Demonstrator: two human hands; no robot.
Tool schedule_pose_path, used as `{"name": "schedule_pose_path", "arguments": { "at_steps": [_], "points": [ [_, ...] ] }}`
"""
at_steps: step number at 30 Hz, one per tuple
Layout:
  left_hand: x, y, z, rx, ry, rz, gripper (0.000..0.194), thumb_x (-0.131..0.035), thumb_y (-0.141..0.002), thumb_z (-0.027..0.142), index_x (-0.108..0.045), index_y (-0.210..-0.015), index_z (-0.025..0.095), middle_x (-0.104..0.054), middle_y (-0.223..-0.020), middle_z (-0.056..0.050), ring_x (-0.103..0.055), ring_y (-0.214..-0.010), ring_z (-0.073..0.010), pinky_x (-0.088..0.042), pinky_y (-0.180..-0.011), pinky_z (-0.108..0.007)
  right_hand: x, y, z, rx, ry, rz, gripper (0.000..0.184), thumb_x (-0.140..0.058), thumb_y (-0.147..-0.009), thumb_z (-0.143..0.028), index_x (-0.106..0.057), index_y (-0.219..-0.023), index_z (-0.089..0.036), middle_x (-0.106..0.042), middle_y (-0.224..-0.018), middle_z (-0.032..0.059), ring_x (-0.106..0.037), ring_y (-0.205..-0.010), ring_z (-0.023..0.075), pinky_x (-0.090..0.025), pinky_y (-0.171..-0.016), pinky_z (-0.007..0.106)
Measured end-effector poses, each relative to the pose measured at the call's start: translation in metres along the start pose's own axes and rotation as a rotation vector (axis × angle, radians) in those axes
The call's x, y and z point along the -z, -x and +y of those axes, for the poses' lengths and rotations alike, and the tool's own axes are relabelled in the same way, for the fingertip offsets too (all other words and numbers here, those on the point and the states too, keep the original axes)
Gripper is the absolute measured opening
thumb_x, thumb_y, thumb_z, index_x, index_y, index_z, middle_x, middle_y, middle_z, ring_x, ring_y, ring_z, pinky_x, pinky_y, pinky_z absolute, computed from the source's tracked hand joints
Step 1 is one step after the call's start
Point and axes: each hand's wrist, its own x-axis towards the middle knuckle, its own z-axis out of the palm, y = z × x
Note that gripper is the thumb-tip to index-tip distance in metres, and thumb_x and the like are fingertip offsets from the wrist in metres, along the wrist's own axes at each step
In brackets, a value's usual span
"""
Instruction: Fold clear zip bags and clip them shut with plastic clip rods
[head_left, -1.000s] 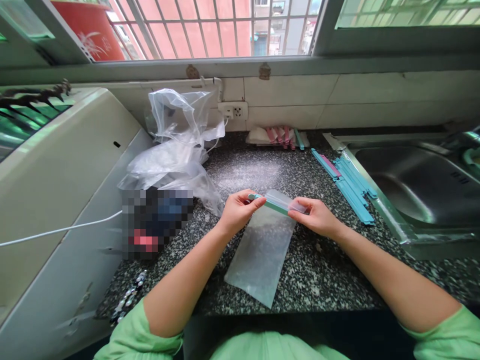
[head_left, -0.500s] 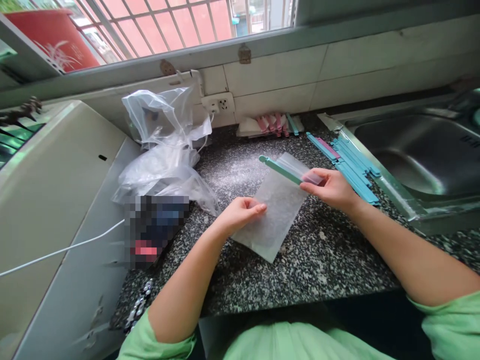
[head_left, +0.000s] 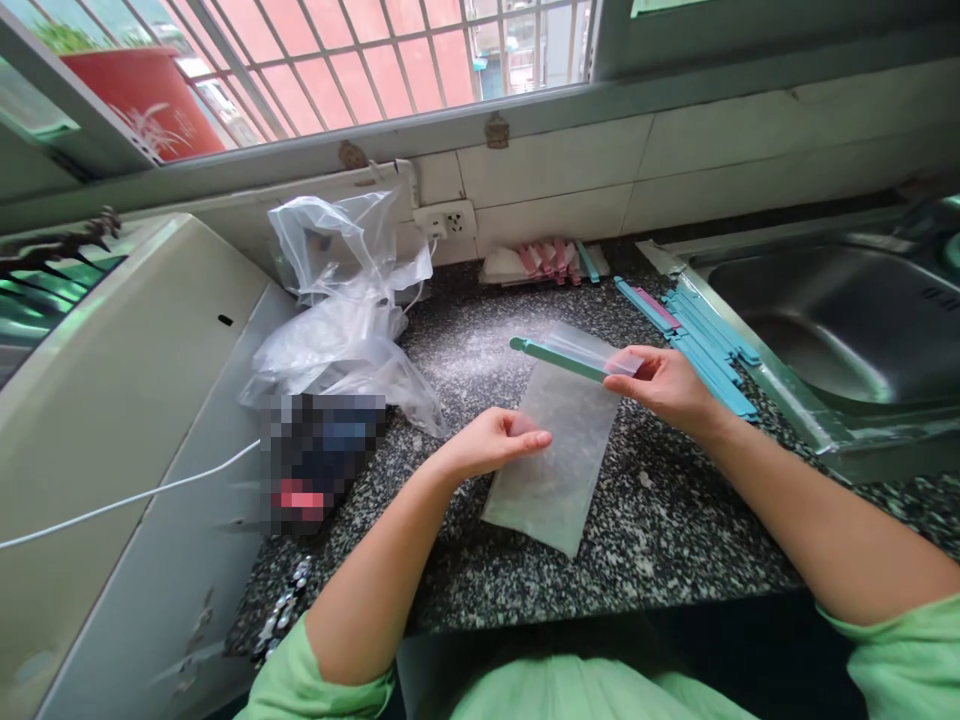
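A translucent plastic bag (head_left: 559,470) hangs over the counter with a teal sealing clip (head_left: 562,360) across its upper part. My right hand (head_left: 664,385) pinches the clip's right end together with the bag's top corner. On the bag's left edge, my left hand (head_left: 499,443) is closed, thumb in front and fingers behind the film. The clip's rounded left end sticks out past the bag. Several more teal clips (head_left: 712,350) lie in a pile right of my right hand, with one pink clip (head_left: 658,308) among them.
Crumpled clear plastic bags (head_left: 337,330) and a blurred-out dark object (head_left: 322,460) lie at the left. Pink-clipped bags (head_left: 547,262) rest by the wall beneath a socket (head_left: 450,220). A steel sink (head_left: 847,320) is at the right, a beige appliance (head_left: 150,330) at the left.
The bag and clip have tilted to hang more upright, and the clip lies flatter across. My left hand has moved slightly right and down with the bag's edge. Both hands keep their hold.
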Motion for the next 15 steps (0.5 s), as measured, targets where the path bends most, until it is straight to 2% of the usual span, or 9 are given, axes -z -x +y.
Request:
{"name": "schedule_pose_path", "arguments": {
  "at_steps": [3,5,9,12,15],
  "points": [
    [-0.003,-0.004,-0.003,-0.035,0.032,0.130,0.053,-0.050,-0.069,0.066,-0.051,-0.051,0.016,-0.032,-0.046,0.005,-0.026,-0.045,-0.0073,-0.019,-0.046,-0.023,-0.003,0.001,-0.001,0.005,0.025,-0.018,0.044,-0.070,-0.057,-0.060,-0.059,-0.065,-0.018,-0.057,-0.061,0.0007,-0.050,-0.055,0.0118,-0.042,-0.052,0.025],
    [-0.005,-0.006,-0.006,-0.024,0.026,0.150,0.055,-0.048,-0.069,0.067,-0.055,-0.052,0.015,-0.034,-0.045,0.005,-0.027,-0.045,-0.0077,-0.021,-0.046,-0.023,-0.005,0.001,0.000,0.004,0.036,-0.016,0.044,-0.068,-0.058,-0.061,-0.059,-0.065,-0.018,-0.057,-0.060,0.0005,-0.050,-0.055,0.0120,-0.042,-0.052,0.025],
    [-0.006,-0.006,-0.007,-0.057,0.029,0.174,0.049,-0.057,-0.067,0.061,-0.055,-0.051,0.015,-0.034,-0.045,0.006,-0.027,-0.045,-0.0070,-0.020,-0.046,-0.023,-0.008,0.002,-0.001,-0.020,0.013,-0.064,0.044,-0.068,-0.058,-0.060,-0.058,-0.065,-0.018,-0.056,-0.059,0.0000,-0.049,-0.054,0.0116,-0.041,-0.051,0.024],
    [-0.010,-0.008,-0.005,-0.150,0.122,0.331,0.044,-0.064,-0.063,0.057,-0.061,-0.058,0.014,-0.044,-0.049,0.004,-0.034,-0.048,-0.0072,-0.026,-0.048,-0.022,-0.012,0.006,-0.002,-0.032,-0.004,-0.155,0.041,-0.069,-0.059,-0.057,-0.057,-0.063,-0.017,-0.054,-0.058,-0.0008,-0.047,-0.053,0.0104,-0.038,-0.049,0.023],
    [-0.016,-0.011,-0.003,-0.181,0.238,0.445,0.045,-0.067,-0.058,0.058,-0.065,-0.060,0.014,-0.051,-0.048,0.002,-0.039,-0.048,-0.0080,-0.031,-0.049,-0.023,-0.019,0.010,-0.003,-0.041,-0.003,-0.199,0.042,-0.068,-0.060,-0.057,-0.055,-0.063,-0.017,-0.052,-0.056,-0.0016,-0.046,-0.051,0.0100,-0.037,-0.047,0.022]
  ]
}}
